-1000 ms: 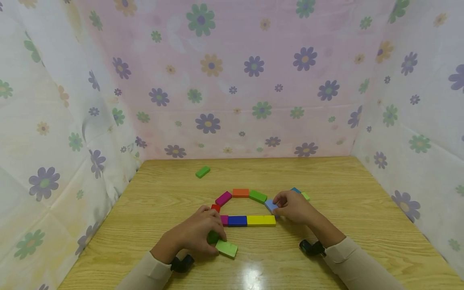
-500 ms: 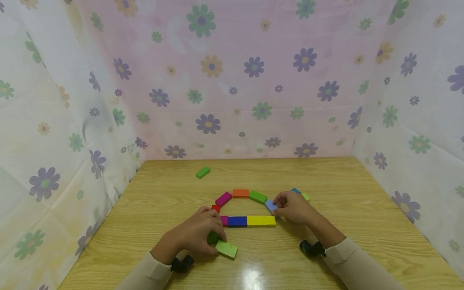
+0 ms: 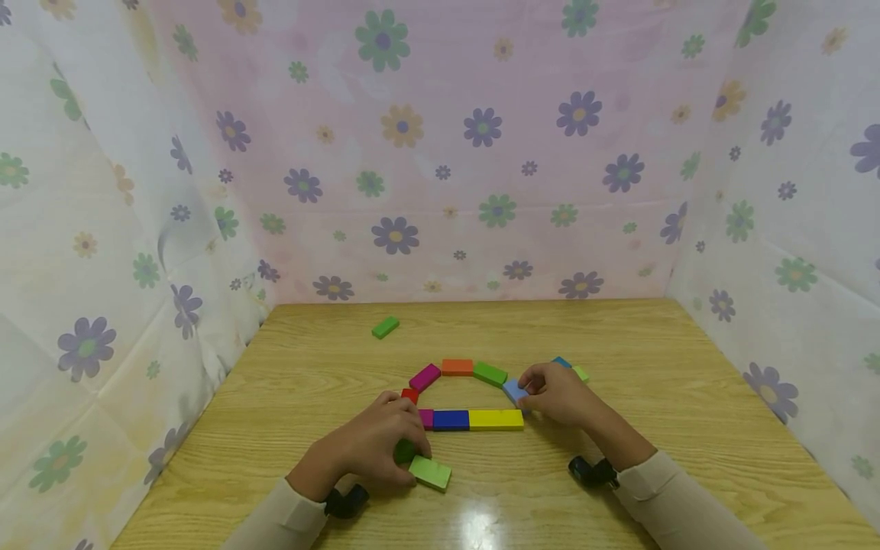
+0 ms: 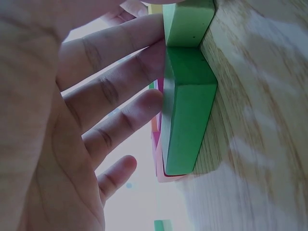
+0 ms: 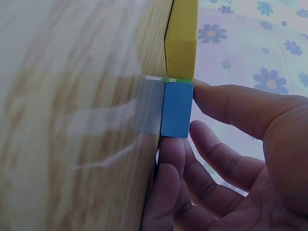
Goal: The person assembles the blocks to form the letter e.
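My left hand [image 3: 374, 435] is at the left end of an arch-like outline of wooden blocks. Its thumb and index finger pinch the light green block [image 3: 431, 473]; the other fingers lie along the dark green block [image 4: 190, 125], which abuts it. My right hand [image 3: 560, 393] pinches the light blue block [image 3: 514, 392] at the outline's right side, beside the end of the yellow block [image 3: 496, 419]. A blue block [image 3: 451, 420] and a magenta block, partly hidden by the left hand, continue that straight row. The red block [image 3: 409, 396] is partly covered too.
The curve holds a magenta block [image 3: 425, 378], an orange block [image 3: 457, 367] and a green block [image 3: 490, 373]. Behind the right hand lie a blue block [image 3: 561, 361] and a lime block [image 3: 581, 373]. Another green block [image 3: 386, 327] sits far left. Flowered cloth [image 3: 467, 153] encloses the wooden table [image 3: 309, 351].
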`<control>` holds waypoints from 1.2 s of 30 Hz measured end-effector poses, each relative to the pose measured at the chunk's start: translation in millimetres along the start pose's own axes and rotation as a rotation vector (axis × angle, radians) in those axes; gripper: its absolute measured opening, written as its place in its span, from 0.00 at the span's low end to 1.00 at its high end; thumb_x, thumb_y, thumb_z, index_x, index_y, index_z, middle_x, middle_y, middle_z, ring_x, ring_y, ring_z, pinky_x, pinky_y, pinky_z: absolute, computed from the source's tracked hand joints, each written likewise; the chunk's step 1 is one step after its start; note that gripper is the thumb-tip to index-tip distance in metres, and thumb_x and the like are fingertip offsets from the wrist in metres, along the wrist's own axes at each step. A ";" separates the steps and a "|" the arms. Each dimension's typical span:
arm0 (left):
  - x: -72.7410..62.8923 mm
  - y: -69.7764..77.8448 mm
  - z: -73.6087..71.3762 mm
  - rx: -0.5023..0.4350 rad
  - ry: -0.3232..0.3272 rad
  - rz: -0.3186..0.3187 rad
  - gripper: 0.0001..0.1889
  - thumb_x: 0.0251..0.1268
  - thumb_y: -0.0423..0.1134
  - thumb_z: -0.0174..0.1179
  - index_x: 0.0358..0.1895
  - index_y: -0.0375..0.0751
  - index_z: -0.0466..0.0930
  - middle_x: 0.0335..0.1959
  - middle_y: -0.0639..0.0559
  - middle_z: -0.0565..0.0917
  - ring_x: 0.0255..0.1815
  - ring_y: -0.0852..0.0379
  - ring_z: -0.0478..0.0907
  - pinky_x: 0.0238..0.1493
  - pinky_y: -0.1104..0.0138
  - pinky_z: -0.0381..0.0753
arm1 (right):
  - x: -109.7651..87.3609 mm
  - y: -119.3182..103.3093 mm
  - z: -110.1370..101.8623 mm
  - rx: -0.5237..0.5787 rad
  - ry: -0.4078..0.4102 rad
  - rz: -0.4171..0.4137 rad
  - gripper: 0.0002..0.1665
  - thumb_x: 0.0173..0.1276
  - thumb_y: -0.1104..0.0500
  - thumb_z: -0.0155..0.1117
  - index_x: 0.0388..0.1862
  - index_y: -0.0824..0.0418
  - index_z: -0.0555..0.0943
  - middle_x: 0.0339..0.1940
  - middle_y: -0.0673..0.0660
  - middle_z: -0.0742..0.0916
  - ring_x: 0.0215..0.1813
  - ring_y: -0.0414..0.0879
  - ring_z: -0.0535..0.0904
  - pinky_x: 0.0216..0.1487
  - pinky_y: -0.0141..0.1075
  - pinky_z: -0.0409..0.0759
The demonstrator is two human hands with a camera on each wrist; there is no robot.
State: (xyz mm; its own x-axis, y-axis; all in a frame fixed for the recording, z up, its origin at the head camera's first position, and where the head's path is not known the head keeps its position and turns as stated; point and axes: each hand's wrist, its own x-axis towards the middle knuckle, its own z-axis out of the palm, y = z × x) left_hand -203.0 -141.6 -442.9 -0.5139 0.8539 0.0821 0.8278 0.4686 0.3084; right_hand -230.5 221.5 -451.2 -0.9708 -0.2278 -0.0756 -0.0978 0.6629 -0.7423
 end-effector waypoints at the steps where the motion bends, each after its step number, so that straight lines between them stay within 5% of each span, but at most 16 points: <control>1: 0.1 0.1 0.0 0.001 0.002 0.001 0.14 0.49 0.50 0.80 0.41 0.67 0.90 0.36 0.77 0.83 0.51 0.67 0.70 0.66 0.53 0.63 | -0.3 -0.3 -0.2 0.001 0.000 -0.003 0.14 0.64 0.59 0.77 0.46 0.59 0.85 0.41 0.54 0.85 0.44 0.47 0.81 0.42 0.39 0.81; 10: 1.5 -2.0 1.7 -0.007 0.019 0.024 0.14 0.51 0.54 0.78 0.42 0.68 0.89 0.37 0.79 0.82 0.51 0.69 0.71 0.65 0.54 0.64 | -1.2 -2.3 -1.9 0.000 -0.006 -0.009 0.14 0.65 0.58 0.77 0.47 0.60 0.84 0.42 0.55 0.85 0.44 0.47 0.80 0.41 0.38 0.81; 15: 3.9 -4.9 -2.9 0.009 0.082 0.022 0.14 0.57 0.59 0.74 0.45 0.63 0.89 0.42 0.73 0.84 0.53 0.67 0.73 0.63 0.56 0.66 | -0.8 -1.5 -1.8 0.002 -0.004 -0.005 0.14 0.64 0.58 0.77 0.46 0.60 0.84 0.42 0.55 0.85 0.44 0.47 0.81 0.42 0.39 0.81; 27: 21.5 -16.4 -28.2 0.130 0.171 0.001 0.16 0.59 0.57 0.73 0.47 0.55 0.90 0.47 0.65 0.86 0.56 0.60 0.74 0.58 0.55 0.69 | -1.0 -1.1 -1.2 -0.009 0.000 -0.009 0.14 0.64 0.58 0.77 0.46 0.59 0.85 0.42 0.54 0.86 0.45 0.47 0.81 0.44 0.40 0.82; 36: 35.3 -30.7 -46.5 0.132 0.203 -0.021 0.18 0.59 0.56 0.74 0.49 0.55 0.90 0.49 0.62 0.85 0.58 0.58 0.76 0.63 0.49 0.70 | -1.0 -0.9 -1.4 -0.015 0.000 -0.010 0.14 0.64 0.58 0.78 0.46 0.59 0.85 0.42 0.54 0.86 0.45 0.47 0.81 0.45 0.40 0.82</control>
State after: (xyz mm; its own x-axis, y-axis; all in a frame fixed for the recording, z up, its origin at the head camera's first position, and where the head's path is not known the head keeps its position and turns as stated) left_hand -257.0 -136.4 -405.4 -0.5554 0.7865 0.2701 0.8316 0.5231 0.1867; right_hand -229.8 222.2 -449.5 -0.9696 -0.2350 -0.0682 -0.1111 0.6709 -0.7332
